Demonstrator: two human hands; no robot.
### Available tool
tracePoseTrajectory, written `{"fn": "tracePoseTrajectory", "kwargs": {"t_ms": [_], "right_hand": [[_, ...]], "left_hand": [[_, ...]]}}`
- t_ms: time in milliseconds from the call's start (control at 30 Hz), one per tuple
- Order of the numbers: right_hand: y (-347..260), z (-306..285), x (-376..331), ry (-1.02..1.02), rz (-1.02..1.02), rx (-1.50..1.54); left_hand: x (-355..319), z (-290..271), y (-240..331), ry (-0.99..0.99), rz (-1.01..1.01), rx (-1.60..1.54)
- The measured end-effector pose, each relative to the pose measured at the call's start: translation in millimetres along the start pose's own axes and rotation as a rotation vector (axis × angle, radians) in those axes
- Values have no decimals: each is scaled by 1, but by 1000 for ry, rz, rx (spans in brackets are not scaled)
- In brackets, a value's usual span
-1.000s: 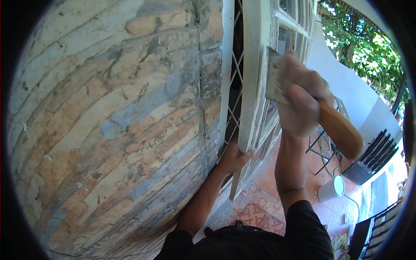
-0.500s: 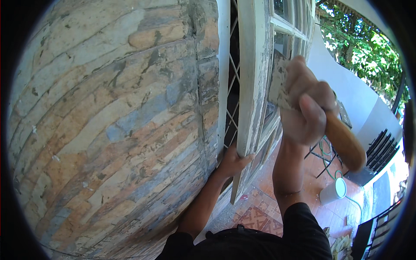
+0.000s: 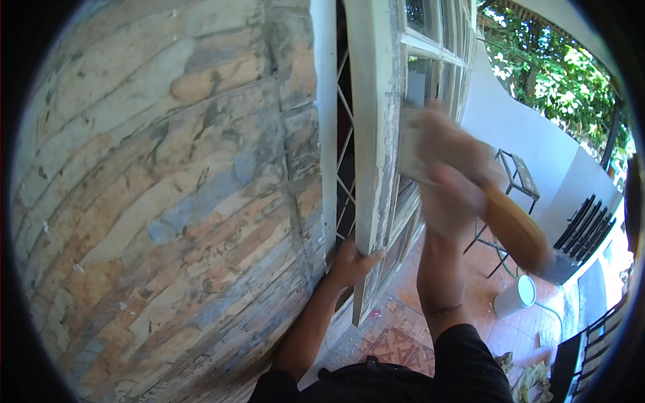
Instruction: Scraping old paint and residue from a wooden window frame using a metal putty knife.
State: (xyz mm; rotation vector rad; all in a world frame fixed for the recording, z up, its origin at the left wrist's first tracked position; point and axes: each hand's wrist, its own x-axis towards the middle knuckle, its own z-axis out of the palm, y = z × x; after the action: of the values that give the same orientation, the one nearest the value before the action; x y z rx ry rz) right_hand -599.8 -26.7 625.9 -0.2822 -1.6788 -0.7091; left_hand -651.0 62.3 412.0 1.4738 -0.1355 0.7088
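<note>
My right hand (image 3: 450, 168), smeared by motion, is closed around a paint scraper (image 3: 517, 232) with a thick wooden handle. Its broad, stained blade lies at the glazed side of a white casement window (image 3: 376, 87), whose paint is worn and patchy. Blur hides whether the blade touches the wood. Lower down, my left hand (image 3: 349, 265) grips the window's outer edge, its thumb on the near face and its other fingers mostly hidden behind. The window stands swung out from the wall.
A stone-clad wall (image 3: 181, 201) fills the left side. Behind the window gap runs a metal lattice (image 3: 345, 134). To the right are a metal stool (image 3: 517, 174), a white bucket (image 3: 516, 297), stacked black slatted items (image 3: 583, 228) and a green hose. Patterned tiles (image 3: 396, 346) cover the floor.
My right hand and the scraper have shifted left and slightly down along the window. The view has turned a little, uncovering the stool. My left hand keeps its grip.
</note>
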Motion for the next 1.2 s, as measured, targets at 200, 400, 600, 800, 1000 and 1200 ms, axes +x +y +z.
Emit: {"fn": "tracePoseTrajectory", "kwargs": {"t_ms": [200,400,600,800,1000,1200], "right_hand": [[-9,1,3,54,124,13],[-5,-1,3,-34,60,-33],[12,-2,6,-96,39,-60],[13,2,-3,-26,35,-56],[19,11,-13,-21,-1,-221],[26,10,-8,-87,-22,-422]], "left_hand": [[-6,2,10,4,-25,-22],[-2,-3,6,-50,-55,-16],[-5,-2,10,61,37,42],[-3,2,13,71,-10,89],[-2,-4,6,19,-67,15],[1,-6,2,-49,15,14]]}}
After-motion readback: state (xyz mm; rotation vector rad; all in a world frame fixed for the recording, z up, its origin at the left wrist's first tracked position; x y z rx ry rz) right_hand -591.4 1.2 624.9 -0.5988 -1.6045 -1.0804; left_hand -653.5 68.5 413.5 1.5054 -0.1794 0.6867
